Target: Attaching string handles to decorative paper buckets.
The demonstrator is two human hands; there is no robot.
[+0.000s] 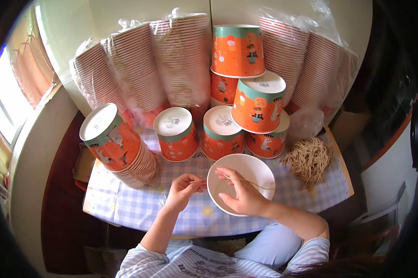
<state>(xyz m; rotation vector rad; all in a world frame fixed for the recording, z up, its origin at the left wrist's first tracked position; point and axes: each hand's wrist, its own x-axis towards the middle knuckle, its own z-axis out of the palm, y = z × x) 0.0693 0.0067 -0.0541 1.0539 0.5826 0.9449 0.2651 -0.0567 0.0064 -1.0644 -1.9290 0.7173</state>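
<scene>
A white paper bucket lies in front of me with its open mouth toward me. At its left rim my left hand is closed in a pinch; a thin strand seems to run between the fingertips. My right hand is over the bucket's mouth, its thumb apart from the bent fingers. A tan string passes by those fingers and trails to the right across the bucket. Part of the string is hidden by the hand. To the right sits a tangled heap of tan string.
Orange-and-green buckets stand upside down behind, some piled up, including a tilted one. A leaning stack is at left. Tall plastic-wrapped stacks line the back. A checked cloth covers the table.
</scene>
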